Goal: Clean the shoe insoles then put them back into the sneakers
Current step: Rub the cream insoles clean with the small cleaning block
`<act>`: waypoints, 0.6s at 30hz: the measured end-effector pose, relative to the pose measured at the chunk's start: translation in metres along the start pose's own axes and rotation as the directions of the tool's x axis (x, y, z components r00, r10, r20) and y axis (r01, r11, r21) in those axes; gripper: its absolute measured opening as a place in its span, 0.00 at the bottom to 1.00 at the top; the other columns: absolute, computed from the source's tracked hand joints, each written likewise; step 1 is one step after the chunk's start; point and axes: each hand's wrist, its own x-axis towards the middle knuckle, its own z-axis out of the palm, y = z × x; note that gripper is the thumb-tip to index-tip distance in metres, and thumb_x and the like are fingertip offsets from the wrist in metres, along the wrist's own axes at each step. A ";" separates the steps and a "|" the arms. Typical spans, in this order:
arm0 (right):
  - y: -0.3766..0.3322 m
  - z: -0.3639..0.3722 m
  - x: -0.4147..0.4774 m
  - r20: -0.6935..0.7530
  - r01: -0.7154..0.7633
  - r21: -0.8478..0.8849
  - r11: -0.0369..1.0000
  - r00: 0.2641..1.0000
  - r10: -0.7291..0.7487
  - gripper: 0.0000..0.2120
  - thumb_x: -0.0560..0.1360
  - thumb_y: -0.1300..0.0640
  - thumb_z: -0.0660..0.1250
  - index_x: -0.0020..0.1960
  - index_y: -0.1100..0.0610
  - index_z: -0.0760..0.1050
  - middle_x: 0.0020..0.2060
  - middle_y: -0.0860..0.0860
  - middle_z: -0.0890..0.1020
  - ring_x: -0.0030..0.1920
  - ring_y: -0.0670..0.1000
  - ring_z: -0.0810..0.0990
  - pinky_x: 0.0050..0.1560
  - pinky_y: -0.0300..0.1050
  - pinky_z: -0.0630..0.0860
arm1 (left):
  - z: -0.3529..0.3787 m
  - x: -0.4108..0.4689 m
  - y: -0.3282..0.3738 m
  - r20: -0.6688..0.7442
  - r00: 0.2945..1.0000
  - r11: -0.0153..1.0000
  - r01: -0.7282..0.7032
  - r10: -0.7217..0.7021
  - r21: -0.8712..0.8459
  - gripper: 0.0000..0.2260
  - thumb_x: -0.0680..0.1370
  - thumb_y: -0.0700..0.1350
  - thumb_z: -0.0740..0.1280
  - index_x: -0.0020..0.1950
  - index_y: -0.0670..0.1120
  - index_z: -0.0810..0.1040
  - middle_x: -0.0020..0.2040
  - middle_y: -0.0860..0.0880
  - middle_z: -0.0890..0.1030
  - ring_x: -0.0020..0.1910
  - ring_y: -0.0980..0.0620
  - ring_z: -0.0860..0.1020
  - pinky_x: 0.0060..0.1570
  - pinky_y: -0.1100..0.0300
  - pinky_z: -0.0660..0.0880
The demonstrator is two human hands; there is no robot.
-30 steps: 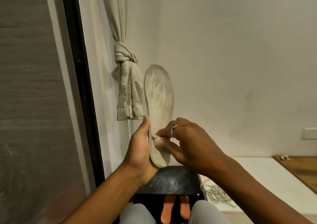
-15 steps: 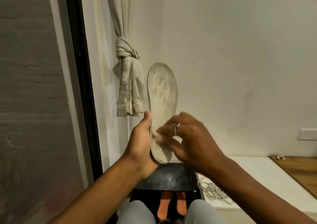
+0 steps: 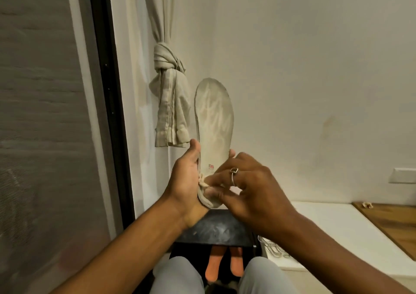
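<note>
Left grip holds the upright insole by its heel; right grip pinches what seems a cloth against it

cloth mostly hidden under right hand; insole heel covered; red print unreadable.

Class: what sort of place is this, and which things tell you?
Most likely a room in a home: a knotted curtain hangs beside a dark door frame, and a white plate sits low on the plain wall.
</note>
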 end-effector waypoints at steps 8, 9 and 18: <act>0.013 0.001 0.024 -0.183 -0.058 -0.125 0.990 0.983 0.034 0.10 0.75 0.50 0.73 0.52 0.53 0.86 0.42 0.47 0.84 0.43 0.48 0.75 0.40 0.48 0.76 | 0.008 -0.004 -0.003 -0.038 0.999 0.999 -0.035 0.035 -0.004 0.29 0.84 0.62 0.50 0.58 0.42 0.82 0.53 0.41 0.83 0.49 0.47 0.82 0.49 0.53 0.77; 0.007 0.005 0.017 -0.147 -0.051 -0.061 0.997 0.988 0.041 0.11 0.75 0.48 0.72 0.52 0.53 0.86 0.43 0.47 0.83 0.44 0.47 0.76 0.42 0.46 0.76 | 0.005 -0.004 0.000 -0.038 0.998 0.999 -0.040 0.039 -0.010 0.32 0.84 0.63 0.50 0.56 0.40 0.84 0.53 0.40 0.84 0.50 0.45 0.83 0.52 0.52 0.78; 0.018 -0.012 0.030 -0.106 0.024 -0.394 0.919 0.992 -0.072 0.10 0.79 0.50 0.69 0.54 0.53 0.86 0.46 0.48 0.85 0.44 0.50 0.75 0.41 0.53 0.74 | 0.010 -0.005 -0.002 -0.026 0.997 0.997 -0.067 0.068 0.025 0.29 0.84 0.63 0.50 0.62 0.43 0.82 0.54 0.41 0.82 0.51 0.46 0.80 0.55 0.50 0.75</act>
